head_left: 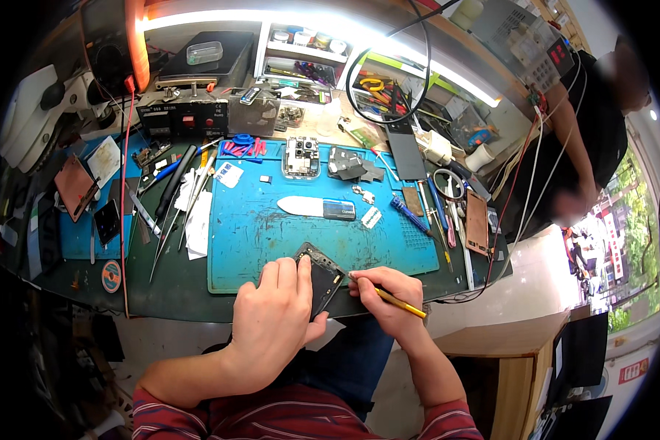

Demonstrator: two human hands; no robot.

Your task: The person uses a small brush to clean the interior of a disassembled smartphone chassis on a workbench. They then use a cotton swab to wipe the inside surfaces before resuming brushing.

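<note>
Copper-coloured is the flat panel (74,186) at our far left, with a red cable (127,191) hanging beside it. Next come steel tweezers (177,226) on the dark bench, then the blue mat (235,258). Our left hand (271,306) lies over a dark phone frame (324,287) at the mat's near edge, fingers laid along its upper corner, thumb at its lower side, gripping it. Beyond the frame, on the mat, rests a white blade (301,206). The frame sits just right of our left fingers and left of our right hand; its long axis seems to slope from upper right to lower left, the lower end hidden. Our right hand (390,297) pinches a yellow-handled tool (403,302), its tip pointing left at the frame's right corner; we cannot tell whether they touch. Further right lies a blue screwdriver (409,210).
</note>
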